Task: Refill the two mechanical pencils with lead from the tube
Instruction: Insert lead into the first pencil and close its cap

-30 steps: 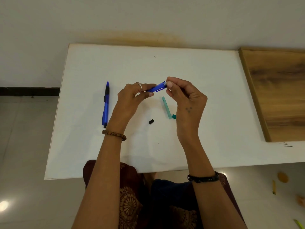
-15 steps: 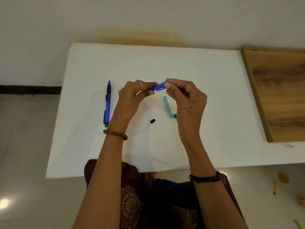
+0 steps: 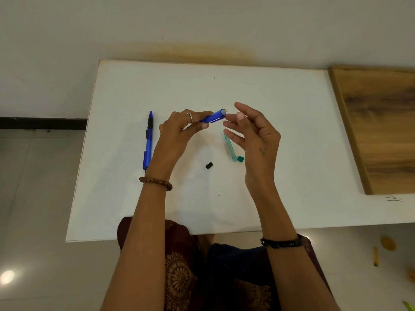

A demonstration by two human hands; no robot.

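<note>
My left hand (image 3: 179, 129) grips a blue mechanical pencil (image 3: 213, 116) above the white table (image 3: 280, 131); its rear end with a small white eraser tip points up and right. My right hand (image 3: 253, 133) hovers just right of that end, fingers spread, holding nothing. A second blue pencil (image 3: 148, 140) with a black grip lies on the table left of my left hand. The teal lead tube (image 3: 230, 147) lies under my right fingers, its teal cap (image 3: 240, 159) beside its near end. A small black cap (image 3: 209, 165) rests between my wrists.
A wooden board (image 3: 381, 131) lies along the table's right side. The wall runs close behind the table's far edge. My lap, in dark patterned cloth (image 3: 179, 277), is below the near edge. Small yellow bits lie on the floor at the lower right.
My right hand has let go of the pencil's rear end and opened, drawing slightly to the right. The white eraser tip now shows. My left hand keeps its grip.
</note>
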